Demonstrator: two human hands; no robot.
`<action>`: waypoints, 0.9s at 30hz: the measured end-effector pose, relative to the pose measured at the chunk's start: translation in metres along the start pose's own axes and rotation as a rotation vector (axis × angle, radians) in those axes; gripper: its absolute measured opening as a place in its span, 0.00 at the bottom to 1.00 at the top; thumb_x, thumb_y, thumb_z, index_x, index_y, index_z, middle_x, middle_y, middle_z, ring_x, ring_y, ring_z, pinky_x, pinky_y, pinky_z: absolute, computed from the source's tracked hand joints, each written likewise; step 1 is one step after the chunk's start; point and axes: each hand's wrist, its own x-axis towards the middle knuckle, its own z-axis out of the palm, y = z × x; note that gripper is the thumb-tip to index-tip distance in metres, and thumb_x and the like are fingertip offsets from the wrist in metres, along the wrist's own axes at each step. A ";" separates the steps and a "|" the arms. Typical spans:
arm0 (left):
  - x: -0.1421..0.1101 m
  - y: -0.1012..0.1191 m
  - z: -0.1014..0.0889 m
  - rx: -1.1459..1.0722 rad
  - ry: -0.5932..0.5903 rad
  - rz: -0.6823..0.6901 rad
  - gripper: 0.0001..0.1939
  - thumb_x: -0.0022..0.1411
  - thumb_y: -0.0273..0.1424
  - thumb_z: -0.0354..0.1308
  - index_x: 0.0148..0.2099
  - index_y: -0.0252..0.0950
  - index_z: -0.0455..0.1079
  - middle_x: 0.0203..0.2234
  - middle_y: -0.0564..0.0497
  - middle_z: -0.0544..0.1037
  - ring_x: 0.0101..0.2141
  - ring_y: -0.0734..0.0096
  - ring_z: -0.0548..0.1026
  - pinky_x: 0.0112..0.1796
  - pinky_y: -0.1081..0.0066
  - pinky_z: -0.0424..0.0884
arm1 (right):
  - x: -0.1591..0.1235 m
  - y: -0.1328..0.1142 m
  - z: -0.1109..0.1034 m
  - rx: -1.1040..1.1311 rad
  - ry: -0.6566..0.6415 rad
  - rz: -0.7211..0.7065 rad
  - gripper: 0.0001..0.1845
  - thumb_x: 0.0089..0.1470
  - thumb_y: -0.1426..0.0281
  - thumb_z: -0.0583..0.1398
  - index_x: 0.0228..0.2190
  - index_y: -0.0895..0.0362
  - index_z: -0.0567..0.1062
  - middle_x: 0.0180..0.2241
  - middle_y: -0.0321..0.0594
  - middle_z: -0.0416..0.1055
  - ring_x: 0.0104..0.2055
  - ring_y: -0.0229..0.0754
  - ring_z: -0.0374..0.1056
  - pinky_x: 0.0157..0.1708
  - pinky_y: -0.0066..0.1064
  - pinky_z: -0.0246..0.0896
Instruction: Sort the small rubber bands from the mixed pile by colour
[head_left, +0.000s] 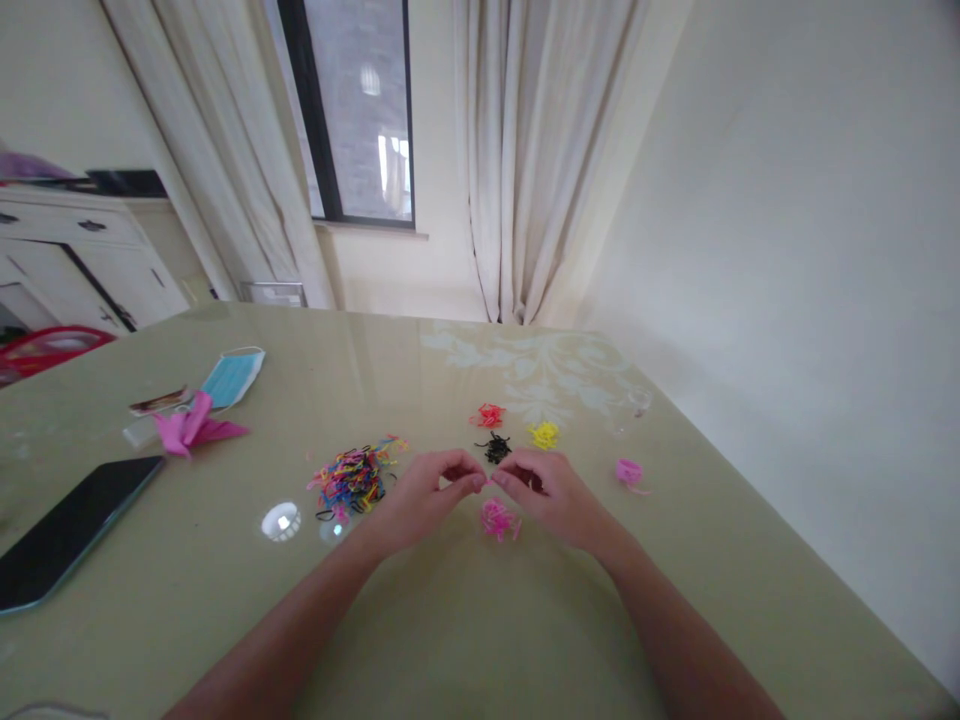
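My left hand [427, 495] and my right hand [553, 495] meet fingertip to fingertip over the middle of the table, both closed in a pinch. Between them shows a tiny bit of a pink rubber band [490, 480], most of it hidden by the fingers. Just below lies a small heap of pink rubber bands [499, 520]. Beyond the hands are a black heap [496, 447], a red heap [490, 415] and a yellow heap [544, 435]. Left of my left hand spreads a larger mixed-colour pile of rubber bands [354, 478].
A glossy table [420, 640] carries a dark phone [79, 525], a pink paper crane [193, 428] and a blue face mask [233, 378] at the left. To the right sits a small pink coil [629, 472]. A white wall [810, 300] borders the table's right edge.
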 end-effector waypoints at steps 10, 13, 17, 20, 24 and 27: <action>0.001 -0.011 0.016 0.419 -0.052 0.124 0.13 0.72 0.31 0.56 0.46 0.40 0.83 0.37 0.49 0.85 0.40 0.62 0.78 0.45 0.65 0.68 | 0.004 0.014 -0.006 -0.030 0.072 0.104 0.15 0.65 0.62 0.61 0.33 0.57 0.82 0.26 0.36 0.76 0.26 0.38 0.65 0.27 0.29 0.55; 0.005 -0.021 0.000 0.489 0.037 0.058 0.17 0.73 0.28 0.51 0.49 0.39 0.83 0.38 0.47 0.84 0.41 0.62 0.79 0.46 0.66 0.70 | 0.004 0.016 -0.004 -0.058 0.074 0.093 0.15 0.65 0.63 0.60 0.31 0.57 0.82 0.25 0.36 0.75 0.26 0.38 0.64 0.27 0.29 0.54; 0.005 -0.033 -0.033 0.868 0.258 -0.209 0.17 0.72 0.29 0.52 0.53 0.37 0.81 0.48 0.40 0.82 0.50 0.49 0.76 0.51 0.55 0.68 | 0.004 0.018 -0.004 -0.077 0.091 0.082 0.15 0.65 0.64 0.60 0.29 0.57 0.81 0.23 0.35 0.73 0.25 0.37 0.63 0.27 0.29 0.53; 0.002 -0.038 -0.049 0.996 0.239 -0.330 0.17 0.71 0.30 0.52 0.52 0.40 0.81 0.49 0.41 0.82 0.52 0.46 0.76 0.50 0.52 0.68 | 0.004 0.020 -0.003 -0.079 0.101 0.072 0.15 0.64 0.64 0.60 0.28 0.58 0.80 0.23 0.35 0.72 0.24 0.38 0.63 0.26 0.29 0.53; 0.003 -0.040 -0.053 1.014 0.215 -0.342 0.15 0.71 0.30 0.52 0.45 0.40 0.82 0.43 0.43 0.83 0.48 0.49 0.78 0.49 0.54 0.67 | 0.005 0.020 -0.003 -0.083 0.115 0.062 0.15 0.64 0.65 0.60 0.28 0.57 0.81 0.22 0.35 0.72 0.24 0.38 0.62 0.26 0.28 0.53; 0.004 -0.040 -0.050 1.026 0.239 -0.332 0.15 0.70 0.30 0.52 0.44 0.38 0.81 0.43 0.42 0.84 0.48 0.48 0.78 0.50 0.53 0.66 | 0.005 0.021 -0.003 -0.079 0.122 0.057 0.15 0.64 0.64 0.60 0.29 0.57 0.82 0.23 0.36 0.73 0.24 0.38 0.63 0.26 0.29 0.53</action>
